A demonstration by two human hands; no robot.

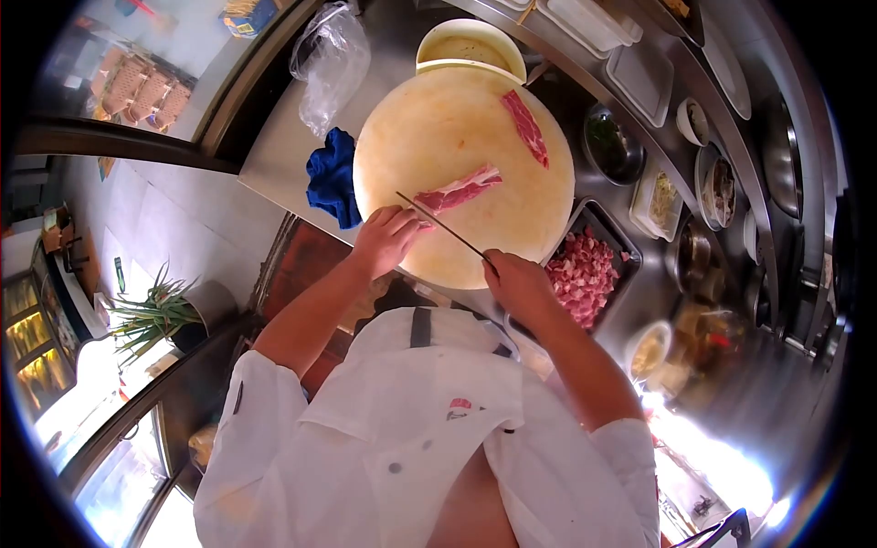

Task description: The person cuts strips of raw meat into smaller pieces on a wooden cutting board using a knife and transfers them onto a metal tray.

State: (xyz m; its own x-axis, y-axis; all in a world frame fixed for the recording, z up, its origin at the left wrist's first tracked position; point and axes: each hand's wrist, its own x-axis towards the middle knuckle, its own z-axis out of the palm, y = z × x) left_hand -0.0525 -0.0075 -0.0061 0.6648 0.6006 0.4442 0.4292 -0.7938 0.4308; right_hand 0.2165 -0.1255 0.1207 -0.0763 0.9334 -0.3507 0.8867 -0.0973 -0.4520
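Observation:
My right hand [516, 281] is closed round the handle of a knife [445, 225]. Its thin blade slants up and left across a strip of raw meat [461, 189] on a round, pale chopping board [438, 119]. With bent fingers, my left hand [387, 239] holds the near end of this strip, just left of the blade. How far the edge has gone into the meat cannot be made out. A second raw strip [525, 128] lies apart at the board's upper right. Right of the board, a dark tray [594, 212] contains many small pieces of diced meat [585, 277].
A blue cloth [332, 178] and a clear plastic bag [333, 64] lie left of the board. Behind it stands a pale tub [470, 41]. Metal bowls [612, 146] and food containers [656, 201] line the right side. Green leafy stalks [155, 310] stand at lower left.

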